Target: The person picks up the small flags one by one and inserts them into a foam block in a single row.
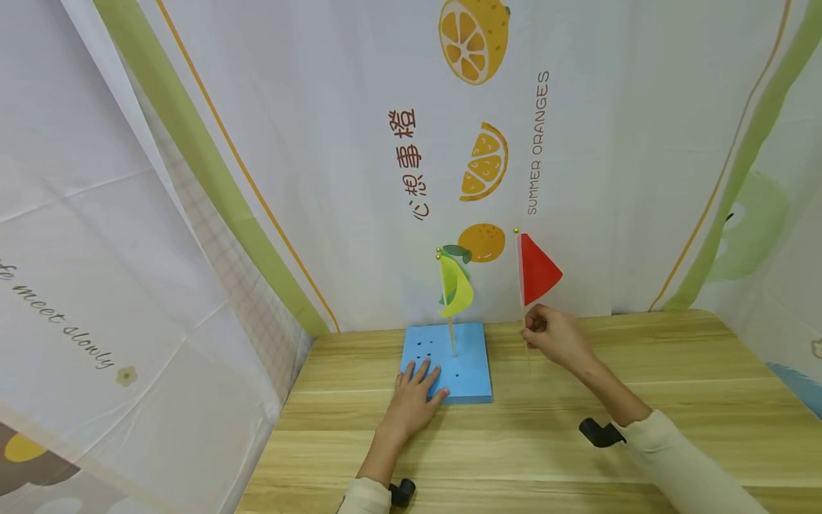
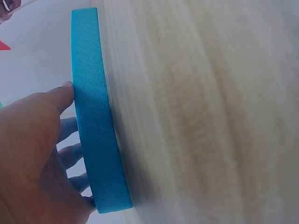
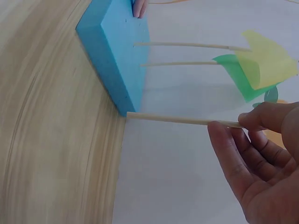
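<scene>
A blue foam block [image 1: 472, 385] with several small holes in its top lies on the table. My left hand [image 1: 411, 403] rests on its near left part with fingers spread; in the left wrist view the thumb [image 2: 63, 95] touches the block's upper edge. A yellow flag [image 3: 268, 60] and a green flag [image 3: 243, 81] stand in the block on thin wooden sticks, the yellow overlapping the green in the head view. To the right of the block, my right hand [image 1: 555, 337] pinches the stick of a red flag [image 1: 538, 271] upright, its lower end apart from the block.
The wood-grain table [image 1: 578, 464] reaches a white curtain [image 1: 359, 214] printed with oranges at the back. More printed cloth [image 1: 128, 250] hangs along the left side. Black wrist mounts [image 1: 600, 432] sit at both sleeves.
</scene>
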`<state>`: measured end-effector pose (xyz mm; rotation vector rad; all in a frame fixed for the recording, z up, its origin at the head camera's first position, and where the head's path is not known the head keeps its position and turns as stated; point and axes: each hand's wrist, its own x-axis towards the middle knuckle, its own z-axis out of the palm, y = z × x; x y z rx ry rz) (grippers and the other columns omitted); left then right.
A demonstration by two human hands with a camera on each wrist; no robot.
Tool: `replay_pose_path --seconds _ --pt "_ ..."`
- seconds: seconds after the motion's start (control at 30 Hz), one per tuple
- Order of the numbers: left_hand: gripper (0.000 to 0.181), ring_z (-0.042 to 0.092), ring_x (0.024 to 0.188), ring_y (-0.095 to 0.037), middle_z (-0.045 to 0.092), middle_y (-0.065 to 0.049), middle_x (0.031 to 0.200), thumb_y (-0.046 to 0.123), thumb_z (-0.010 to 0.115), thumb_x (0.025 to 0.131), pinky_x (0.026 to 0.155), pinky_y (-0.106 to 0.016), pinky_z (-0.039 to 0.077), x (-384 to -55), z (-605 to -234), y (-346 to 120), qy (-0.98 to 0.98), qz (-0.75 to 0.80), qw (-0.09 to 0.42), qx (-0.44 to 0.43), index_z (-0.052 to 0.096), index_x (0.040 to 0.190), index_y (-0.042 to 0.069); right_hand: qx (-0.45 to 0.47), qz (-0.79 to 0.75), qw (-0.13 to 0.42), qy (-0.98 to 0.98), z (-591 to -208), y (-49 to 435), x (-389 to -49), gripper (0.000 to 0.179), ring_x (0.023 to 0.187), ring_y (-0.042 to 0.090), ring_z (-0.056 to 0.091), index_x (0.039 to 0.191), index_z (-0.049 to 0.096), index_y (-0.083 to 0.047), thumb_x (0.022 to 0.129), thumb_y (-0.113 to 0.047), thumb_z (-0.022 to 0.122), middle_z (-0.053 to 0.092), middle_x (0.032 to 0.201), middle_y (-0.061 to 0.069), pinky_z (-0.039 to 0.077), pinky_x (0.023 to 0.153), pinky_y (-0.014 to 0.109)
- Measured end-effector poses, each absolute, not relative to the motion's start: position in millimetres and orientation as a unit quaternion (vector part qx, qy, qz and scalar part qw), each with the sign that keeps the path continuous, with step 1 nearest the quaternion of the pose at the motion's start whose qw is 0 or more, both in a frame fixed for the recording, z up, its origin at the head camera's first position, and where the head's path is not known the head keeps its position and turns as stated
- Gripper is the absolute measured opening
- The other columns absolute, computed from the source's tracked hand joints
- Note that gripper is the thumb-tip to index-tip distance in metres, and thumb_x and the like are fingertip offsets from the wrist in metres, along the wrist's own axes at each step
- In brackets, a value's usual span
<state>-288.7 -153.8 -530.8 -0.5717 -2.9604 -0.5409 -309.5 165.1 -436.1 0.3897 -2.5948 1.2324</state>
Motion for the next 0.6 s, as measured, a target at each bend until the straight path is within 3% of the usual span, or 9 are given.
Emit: replay_pose_path --seconds 0.17,0.4,0.6 --pt "0.061 0.015 0.151 -0.041 0.027 -0.008 0.162 0.053 0.045 0.100 0.119 -0.065 0.017 -289 -531 -154 -0.965 -0.180 0.039 -0.187 0.041 0.151 0.020 0.140 0.437 0.113 -0.881 -432 156 -310 0.012 0.067 0.025 0.066 0.090 0.058 -0.004 0.089 -0.009 0.069 0.064 0.077 0.008 0.054 0.054 0.025" --pt "0.060 0.016 0.151 -0.041 0.027 -0.008 0.162 0.052 0.046 0.100 0.119 -0.065 0.017 -289 -531 -154 -0.965 -0.176 0.042 -0.188 0.041 0.151 0.019 0.145 0.435 0.110 -0.882 -429 146 -312 0.010 0.065 0.018 0.062 0.089 0.058 -0.007 0.090 -0.010 0.067 0.062 0.076 0.005 0.052 0.054 0.025" --pt "0.060 0.016 0.150 -0.042 0.027 -0.009 0.162 0.051 0.047 0.100 0.118 -0.065 0.017 -288 -531 -154 -0.965 -0.177 0.042 -0.188 0.042 0.151 0.019 0.148 0.441 0.107 -0.879 -427 136 -313 0.011 0.068 0.022 0.063 0.090 0.058 -0.007 0.090 -0.012 0.067 0.063 0.078 0.005 0.053 0.056 0.025"
